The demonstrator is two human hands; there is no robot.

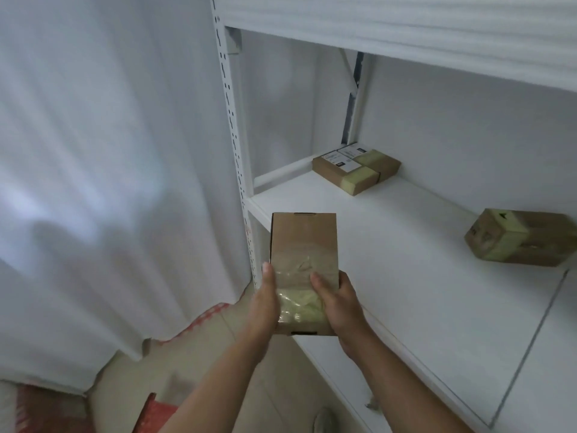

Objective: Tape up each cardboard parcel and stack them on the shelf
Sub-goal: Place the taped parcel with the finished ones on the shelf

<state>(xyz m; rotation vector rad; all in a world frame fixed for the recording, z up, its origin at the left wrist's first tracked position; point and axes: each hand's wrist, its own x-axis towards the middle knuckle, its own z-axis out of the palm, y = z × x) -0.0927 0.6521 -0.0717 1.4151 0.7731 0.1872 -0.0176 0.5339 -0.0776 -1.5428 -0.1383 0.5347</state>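
Observation:
I hold a flat brown cardboard parcel with clear tape wrapped round its near end, just above the front left corner of the white shelf. My left hand grips its left edge, thumb on top. My right hand grips the right edge, thumb lying on the taped face. Two taped parcels with white labels lie side by side at the back left of the shelf. Another taped parcel sits tilted at the right edge of view.
A white perforated upright post frames the shelf's left side, and an upper shelf hangs overhead. White curtain fills the left. Red patterned material lies on the tiled floor below.

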